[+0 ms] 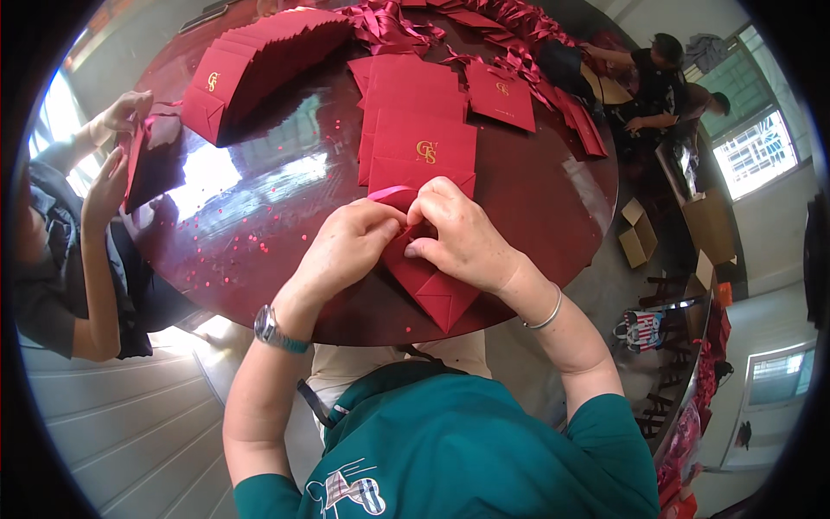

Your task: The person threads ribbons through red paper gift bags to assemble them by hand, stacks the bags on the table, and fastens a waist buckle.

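A red paper gift bag point(438, 292) lies flat at the table's near edge, its folded bottom pointing toward me. My left hand point(346, 244) pinches a pink-red satin ribbon point(393, 195) near the bag's other end. Close beside it, my right hand point(462, 238) has thumb and forefinger curled at the same ribbon. The fingers hide just where the ribbon meets the bag. Just beyond my hands, overlapping red bags with gold lettering point(424, 143) lie in a row.
The round dark-red table point(259, 268) carries small red dots scattered on the left. A long fanned row of bags point(259, 65) and ribbon heaps point(389, 30) lie farther off. At left, a co-worker's hands point(112, 143) hold another bag. Open cardboard boxes point(638, 235) sit at right.
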The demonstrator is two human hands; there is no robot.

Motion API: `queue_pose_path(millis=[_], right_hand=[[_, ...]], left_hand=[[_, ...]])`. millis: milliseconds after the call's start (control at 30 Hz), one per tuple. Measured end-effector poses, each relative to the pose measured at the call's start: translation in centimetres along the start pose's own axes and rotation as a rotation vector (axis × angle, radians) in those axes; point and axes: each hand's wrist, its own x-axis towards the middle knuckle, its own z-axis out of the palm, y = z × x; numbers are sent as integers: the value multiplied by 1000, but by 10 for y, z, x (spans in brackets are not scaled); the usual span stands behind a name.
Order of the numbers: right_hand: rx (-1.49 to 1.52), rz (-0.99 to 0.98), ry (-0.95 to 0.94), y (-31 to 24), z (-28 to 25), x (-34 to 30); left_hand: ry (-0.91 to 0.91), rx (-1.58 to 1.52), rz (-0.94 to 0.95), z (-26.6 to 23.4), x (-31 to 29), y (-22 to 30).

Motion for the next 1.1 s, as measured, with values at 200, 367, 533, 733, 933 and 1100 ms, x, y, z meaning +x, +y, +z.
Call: queue_pose_path(millis=[200,367,533,733,933,1100], right_hand=[[-29,-53,24,-6,0,-10],[-13,-47,-60,-11,-16,-10],[-180,-36,-431,1,-30,-9],[-41,-31,-359,5,-34,-14],[4,-114,-17,23,-29,-16],[122,91,-39,42,-45,-36]], left_hand=[[-348,168,94,-14,15,13],[-253,363,293,-6,11,21],[-114,767,366,-20,17,28],[81,930,219,-58,28,5],[259,860,189,-36,11,-11],[199,542,313,13,-23,15]])
